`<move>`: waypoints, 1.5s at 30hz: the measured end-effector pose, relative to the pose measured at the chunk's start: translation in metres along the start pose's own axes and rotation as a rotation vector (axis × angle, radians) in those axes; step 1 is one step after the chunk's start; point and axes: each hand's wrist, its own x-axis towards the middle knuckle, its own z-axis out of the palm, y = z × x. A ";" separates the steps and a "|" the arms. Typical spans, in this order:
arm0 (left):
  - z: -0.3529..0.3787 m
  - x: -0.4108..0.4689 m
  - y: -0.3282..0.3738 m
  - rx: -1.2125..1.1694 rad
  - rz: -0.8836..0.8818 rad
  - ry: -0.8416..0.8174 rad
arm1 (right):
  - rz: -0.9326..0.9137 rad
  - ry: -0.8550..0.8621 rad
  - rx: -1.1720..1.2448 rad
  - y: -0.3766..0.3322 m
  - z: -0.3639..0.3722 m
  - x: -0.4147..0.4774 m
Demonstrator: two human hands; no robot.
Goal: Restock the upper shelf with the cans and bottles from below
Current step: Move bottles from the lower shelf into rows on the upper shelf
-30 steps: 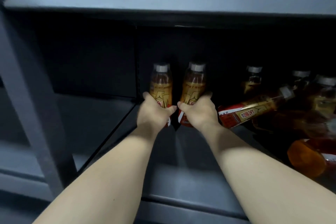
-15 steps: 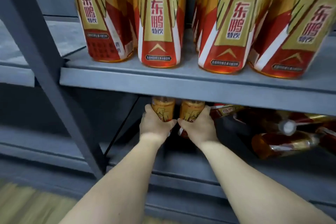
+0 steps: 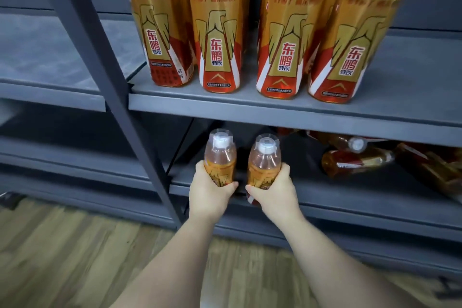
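On my feed, the far left shows a wooden floor point(image 3: 50, 245) and a grey post point(image 3: 100, 57) running slantwise up the rack. Just right of the post, the upper shelf point(image 3: 275, 112) carries standing bottles point(image 3: 220, 40) along its front edge. Four are in front with more behind, and their labels face me.

Below that edge, the left hand point(image 3: 208, 194) grips the left bottle point(image 3: 220, 157) around its lower half, fingers and thumb wrapped round the label. The bottle is upright, cap up, at the left end of the lower shelf point(image 3: 362, 197), over its front edge. I cannot tell whether its base touches the shelf, because the hand hides it.

Just beside it, across a narrow gap, the right hand point(image 3: 273, 194) grips the right bottle point(image 3: 263, 160) the same way, also upright with the cap up. The two thumbs nearly meet between the bottles.

Farther right, back under the upper shelf, lying bottles point(image 3: 355, 161) rest on their sides on the lower shelf, well apart from the hands. One white cap points toward me.
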 end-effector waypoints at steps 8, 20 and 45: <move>-0.036 -0.059 0.007 0.055 0.029 -0.056 | 0.076 0.001 0.013 -0.013 -0.023 -0.078; -0.096 -0.118 0.116 0.104 0.285 -0.111 | -0.049 0.134 -0.009 -0.111 -0.100 -0.146; 0.015 -0.158 0.279 0.075 0.456 -0.149 | -0.070 0.344 -0.092 -0.144 -0.305 -0.095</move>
